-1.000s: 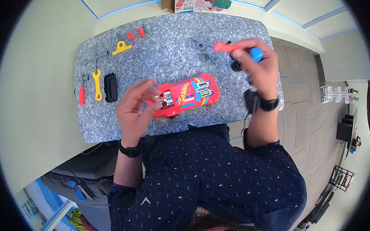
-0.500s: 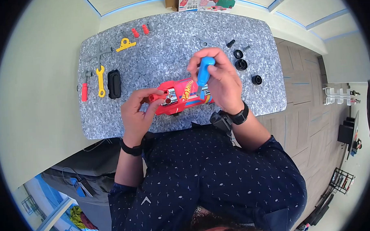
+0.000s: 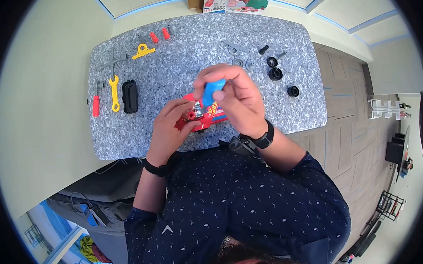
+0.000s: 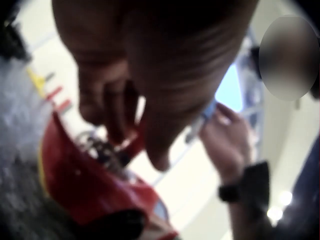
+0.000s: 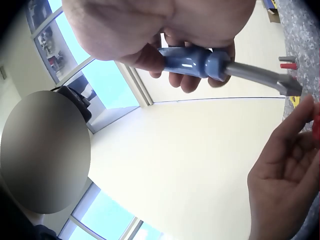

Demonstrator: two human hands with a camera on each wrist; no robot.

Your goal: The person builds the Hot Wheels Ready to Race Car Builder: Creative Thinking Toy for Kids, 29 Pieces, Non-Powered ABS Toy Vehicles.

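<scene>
A red toy car point(image 3: 218, 115) with Hot Wheels lettering stands near the table's front edge, partly covered by both hands. My left hand point(image 3: 167, 129) pinches a small red cylindrical piece point(image 3: 191, 115) between thumb and fingers, over the silver engine area at the car's left end. My right hand point(image 3: 243, 100) grips a toy screwdriver point(image 5: 192, 62) by its blue handle, above the car. Its grey shaft point(image 5: 260, 77) slants toward the left hand in the right wrist view, the flat tip short of the red piece.
Left on the table lie a yellow wrench point(image 3: 114, 93), a black tray-like part point(image 3: 130, 96), a grey cross-shaped tool point(image 3: 111, 65) and a red-handled tool point(image 3: 96, 105). Red pieces point(image 3: 165, 34) stand at the back. Black wheels point(image 3: 275, 74) and grey parts point(image 3: 237, 48) sit right.
The right hand came from the table's right side to above the car with the screwdriver. The red piece passed from the right hand to the left, which shifted slightly right over the engine.
</scene>
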